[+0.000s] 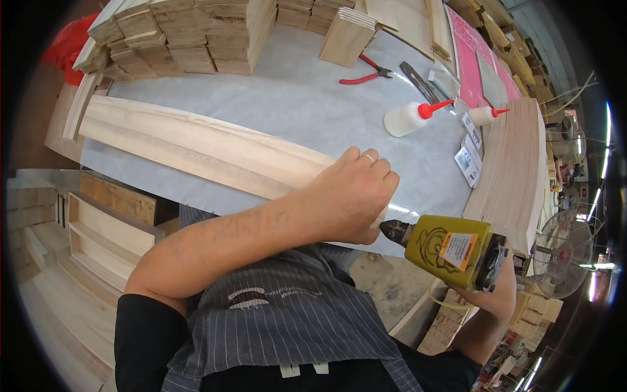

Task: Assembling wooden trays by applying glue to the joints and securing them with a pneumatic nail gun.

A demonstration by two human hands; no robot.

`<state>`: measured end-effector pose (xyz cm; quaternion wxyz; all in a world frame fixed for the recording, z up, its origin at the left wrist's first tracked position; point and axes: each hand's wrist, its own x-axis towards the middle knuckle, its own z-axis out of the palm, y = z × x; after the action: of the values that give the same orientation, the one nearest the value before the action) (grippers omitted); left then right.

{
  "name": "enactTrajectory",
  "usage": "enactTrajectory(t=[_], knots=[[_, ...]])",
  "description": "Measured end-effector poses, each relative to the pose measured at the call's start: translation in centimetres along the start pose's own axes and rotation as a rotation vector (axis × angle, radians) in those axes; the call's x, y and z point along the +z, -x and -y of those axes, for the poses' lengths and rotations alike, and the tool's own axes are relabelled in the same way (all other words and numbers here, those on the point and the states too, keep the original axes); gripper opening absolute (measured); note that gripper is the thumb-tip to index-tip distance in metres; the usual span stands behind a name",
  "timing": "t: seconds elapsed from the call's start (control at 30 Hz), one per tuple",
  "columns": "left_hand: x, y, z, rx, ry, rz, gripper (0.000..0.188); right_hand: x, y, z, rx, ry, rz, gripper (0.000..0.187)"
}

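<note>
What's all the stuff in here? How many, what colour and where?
table: one, grey, centre
long wood: count unclear, pale, on table
nail gun: one, olive-green, lower right
bottles: two, white, red-tipped, upper right
pliers: one, red handles, top centre
wood blocks: many, pale, upper left
board stack: one, pale, right
fans: several, grey, far right
wooden boxes: count unclear, pale, lower left
apron: one, dark striped, bottom
left hand: one, bare, on long wood
right hand: one, bare, gripping nail gun

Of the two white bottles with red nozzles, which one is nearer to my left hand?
The left white bottle, which looks larger. The right white bottle is farther from the left hand, beside the stacked boards.
</note>
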<state>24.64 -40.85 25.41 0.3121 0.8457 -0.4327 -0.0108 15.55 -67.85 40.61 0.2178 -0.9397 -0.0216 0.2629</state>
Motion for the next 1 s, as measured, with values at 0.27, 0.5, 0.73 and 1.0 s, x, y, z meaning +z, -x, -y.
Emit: enactTrajectory(t=[0.27,0.5,0.73,1.0], knots=[[-0.2,-0.2,-0.2,0.002,-0.008,0.024,0.047,0.9,0.4,-0.8,-0.064,0.141,-0.095,0.062],[-0.7,-0.3,-0.1,-0.02,-0.017,0.132,0.067,0.5,-1.9,2.6,-0.13,-0.228,-0.126,0.053],[-11.7,4.4,6.5,-0.312,-0.178,0.366,0.121,3.9,-5.5,-6.5,0.141,-0.098,-0.428,0.071],[-12.9,10.9,7.0,-0.257,-0.122,0.363,0.027,12.2,-12.6,-15.2,0.238,0.141,-0.781,0.091]])
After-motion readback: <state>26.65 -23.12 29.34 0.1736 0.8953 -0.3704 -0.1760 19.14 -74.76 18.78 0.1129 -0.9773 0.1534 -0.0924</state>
